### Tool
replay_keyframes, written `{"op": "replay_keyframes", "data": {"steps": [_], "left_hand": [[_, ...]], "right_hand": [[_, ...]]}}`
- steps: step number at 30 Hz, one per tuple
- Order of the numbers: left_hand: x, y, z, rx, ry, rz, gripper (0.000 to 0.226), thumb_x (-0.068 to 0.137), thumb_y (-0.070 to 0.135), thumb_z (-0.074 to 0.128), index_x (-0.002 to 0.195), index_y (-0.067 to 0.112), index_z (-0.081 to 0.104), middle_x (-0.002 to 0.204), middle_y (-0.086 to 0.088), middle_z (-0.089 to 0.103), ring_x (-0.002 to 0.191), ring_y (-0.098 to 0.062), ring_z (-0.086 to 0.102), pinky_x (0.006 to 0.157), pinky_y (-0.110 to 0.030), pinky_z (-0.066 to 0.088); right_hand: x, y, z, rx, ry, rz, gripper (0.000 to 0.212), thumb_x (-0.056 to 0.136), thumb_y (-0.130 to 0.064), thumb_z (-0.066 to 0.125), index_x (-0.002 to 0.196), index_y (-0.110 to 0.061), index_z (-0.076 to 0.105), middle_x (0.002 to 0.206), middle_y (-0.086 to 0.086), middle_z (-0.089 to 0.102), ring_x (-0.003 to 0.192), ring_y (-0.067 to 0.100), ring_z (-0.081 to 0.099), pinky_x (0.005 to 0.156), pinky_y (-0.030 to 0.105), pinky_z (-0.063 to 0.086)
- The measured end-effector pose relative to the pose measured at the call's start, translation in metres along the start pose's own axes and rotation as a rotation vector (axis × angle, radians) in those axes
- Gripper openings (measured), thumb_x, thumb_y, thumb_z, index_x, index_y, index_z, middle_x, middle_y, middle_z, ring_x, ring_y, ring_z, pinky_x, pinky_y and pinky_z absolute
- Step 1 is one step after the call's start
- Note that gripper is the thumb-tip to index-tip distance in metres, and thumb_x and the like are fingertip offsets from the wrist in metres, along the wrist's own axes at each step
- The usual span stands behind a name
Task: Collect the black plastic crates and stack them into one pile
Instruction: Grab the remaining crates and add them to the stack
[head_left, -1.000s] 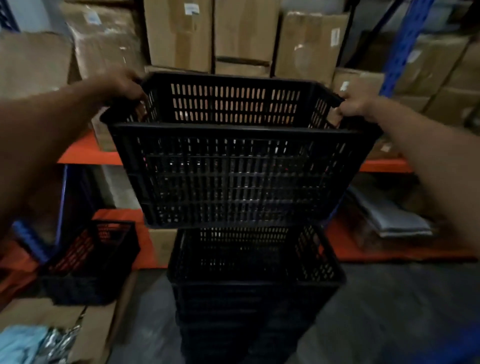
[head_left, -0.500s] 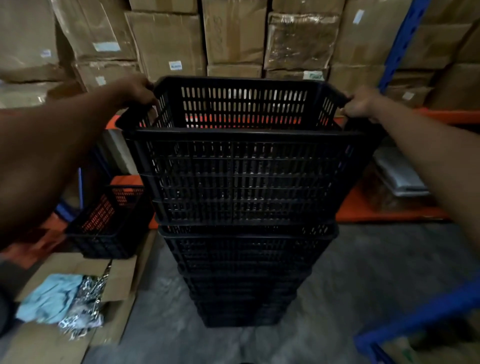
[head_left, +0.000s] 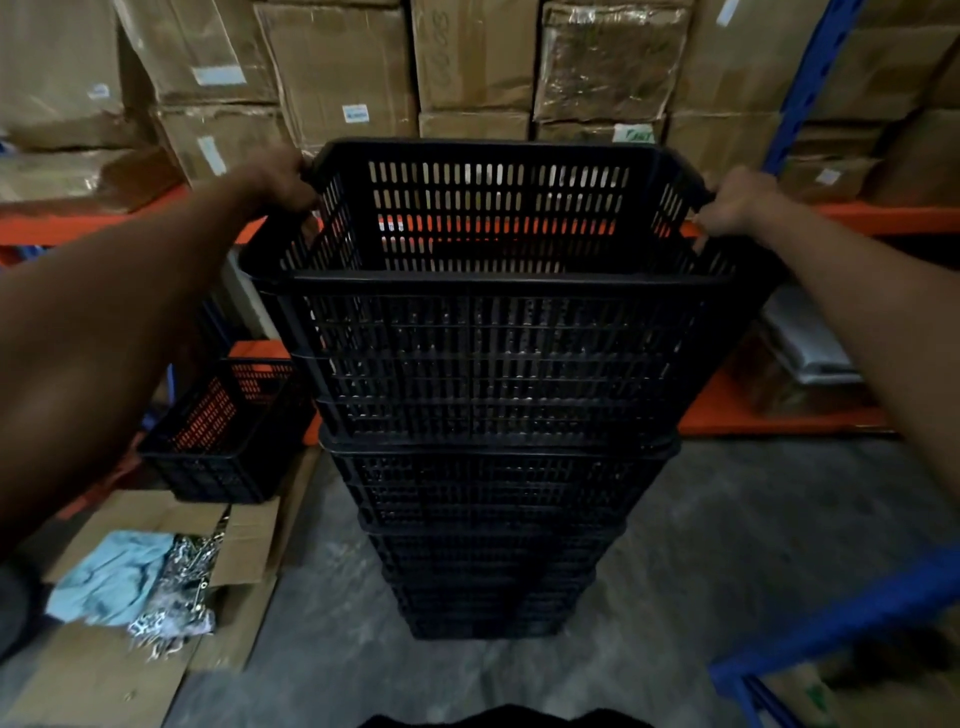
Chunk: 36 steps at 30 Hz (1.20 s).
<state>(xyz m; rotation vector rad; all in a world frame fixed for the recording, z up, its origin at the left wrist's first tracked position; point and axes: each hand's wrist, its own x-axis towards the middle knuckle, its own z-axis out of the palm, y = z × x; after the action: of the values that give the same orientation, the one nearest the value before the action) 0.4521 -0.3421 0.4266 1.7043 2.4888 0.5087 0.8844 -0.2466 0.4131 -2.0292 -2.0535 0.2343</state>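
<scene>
A black slotted plastic crate (head_left: 493, 353) sits nested on top of a pile of black crates (head_left: 488, 551) standing on the concrete floor in the middle of the view. My left hand (head_left: 275, 179) grips the top crate's left rim near the far corner. My right hand (head_left: 737, 202) grips its right rim. Another single black crate (head_left: 228, 431) rests on the floor to the left of the pile, apart from it.
Orange and blue shelving (head_left: 800, 83) with cardboard boxes (head_left: 337, 67) runs behind the pile. An open carton (head_left: 244, 551) with a light blue cloth (head_left: 111, 582) and metal bits lies at the lower left. A blue rack beam (head_left: 852, 618) crosses the lower right.
The crate I hold came down from above the pile and now sits in the top of it. The view tilted down and moved closer.
</scene>
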Motion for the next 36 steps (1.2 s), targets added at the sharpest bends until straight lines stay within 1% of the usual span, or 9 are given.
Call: {"op": "replay_keyframes", "data": {"steps": [4, 8, 12, 16, 20, 26, 32, 34, 36], "left_hand": [[-0.003, 0.001, -0.004, 0.015, -0.029, 0.005, 0.035, 0.086, 0.007, 0.061, 0.119, -0.004, 0.061, 0.117, -0.028, 0.061, 0.111, -0.04, 0.058, 0.083, -0.039, 0.043], [0.0, -0.005, -0.003, -0.017, -0.037, 0.002, 0.036, 0.087, 0.008, 0.06, 0.121, -0.002, 0.059, 0.119, -0.027, 0.06, 0.112, -0.04, 0.057, 0.086, -0.04, 0.044], [0.006, -0.005, -0.001, -0.016, -0.022, 0.013, 0.035, 0.087, 0.008, 0.06, 0.121, -0.002, 0.061, 0.118, -0.026, 0.061, 0.112, -0.039, 0.057, 0.091, -0.043, 0.045], [0.01, -0.01, 0.001, 0.025, 0.027, 0.036, 0.036, 0.085, 0.008, 0.059, 0.12, -0.001, 0.062, 0.117, -0.029, 0.062, 0.111, -0.04, 0.059, 0.093, -0.045, 0.047], [0.013, -0.014, 0.007, 0.053, 0.072, 0.04, 0.037, 0.083, 0.009, 0.059, 0.119, 0.001, 0.062, 0.116, -0.03, 0.062, 0.111, -0.041, 0.059, 0.093, -0.047, 0.048], [0.006, -0.011, 0.01, 0.12, 0.057, 0.059, 0.035, 0.084, 0.008, 0.059, 0.117, -0.006, 0.06, 0.114, -0.033, 0.06, 0.108, -0.044, 0.059, 0.091, -0.049, 0.048], [0.003, -0.014, 0.014, 0.1, 0.06, 0.048, 0.041, 0.087, 0.011, 0.054, 0.127, 0.0, 0.052, 0.125, -0.031, 0.057, 0.117, -0.044, 0.055, 0.096, -0.046, 0.044], [0.006, -0.012, 0.015, 0.099, 0.039, 0.048, 0.048, 0.085, 0.017, 0.058, 0.129, 0.0, 0.05, 0.125, -0.031, 0.057, 0.116, -0.043, 0.055, 0.096, -0.046, 0.045], [0.009, -0.01, 0.016, 0.059, -0.042, 0.032, 0.064, 0.082, 0.024, 0.065, 0.137, 0.003, 0.041, 0.131, -0.027, 0.054, 0.12, -0.041, 0.053, 0.099, -0.044, 0.042]], "right_hand": [[-0.002, 0.001, -0.001, -0.008, 0.011, -0.003, 0.025, 0.084, -0.013, 0.065, 0.107, -0.003, 0.065, 0.104, 0.02, 0.062, 0.102, 0.037, 0.063, 0.078, 0.036, 0.049], [0.002, 0.001, -0.001, -0.007, 0.01, -0.009, 0.025, 0.085, -0.017, 0.064, 0.108, -0.006, 0.065, 0.097, 0.018, 0.059, 0.103, 0.036, 0.063, 0.08, 0.035, 0.049], [0.002, 0.003, 0.004, -0.044, 0.057, -0.02, 0.017, 0.086, -0.018, 0.063, 0.099, -0.009, 0.058, 0.096, 0.019, 0.053, 0.11, 0.04, 0.059, 0.08, 0.035, 0.045], [0.006, 0.004, 0.012, -0.097, 0.09, 0.01, 0.032, 0.077, -0.018, 0.07, 0.105, -0.011, 0.057, 0.119, 0.026, 0.056, 0.115, 0.044, 0.055, 0.079, 0.037, 0.044], [0.014, 0.011, 0.016, -0.134, 0.099, 0.059, 0.047, 0.08, -0.016, 0.071, 0.123, -0.004, 0.055, 0.125, 0.028, 0.054, 0.12, 0.045, 0.052, 0.092, 0.043, 0.048], [0.009, 0.007, 0.018, -0.155, 0.085, 0.024, 0.049, 0.077, -0.017, 0.072, 0.122, -0.004, 0.057, 0.122, 0.028, 0.057, 0.117, 0.044, 0.054, 0.091, 0.041, 0.049], [0.003, 0.005, 0.02, -0.174, 0.065, -0.001, 0.046, 0.08, -0.016, 0.066, 0.122, -0.003, 0.053, 0.121, 0.028, 0.058, 0.113, 0.045, 0.056, 0.084, 0.039, 0.049], [0.003, 0.005, 0.024, -0.174, 0.068, 0.0, 0.059, 0.086, -0.022, 0.061, 0.138, -0.003, 0.041, 0.135, 0.029, 0.05, 0.122, 0.044, 0.052, 0.095, 0.042, 0.049], [0.002, 0.005, 0.025, -0.15, 0.042, -0.025, 0.076, 0.091, -0.024, 0.056, 0.153, -0.006, 0.017, 0.159, 0.023, 0.02, 0.139, 0.041, 0.037, 0.11, 0.045, 0.039]]}}
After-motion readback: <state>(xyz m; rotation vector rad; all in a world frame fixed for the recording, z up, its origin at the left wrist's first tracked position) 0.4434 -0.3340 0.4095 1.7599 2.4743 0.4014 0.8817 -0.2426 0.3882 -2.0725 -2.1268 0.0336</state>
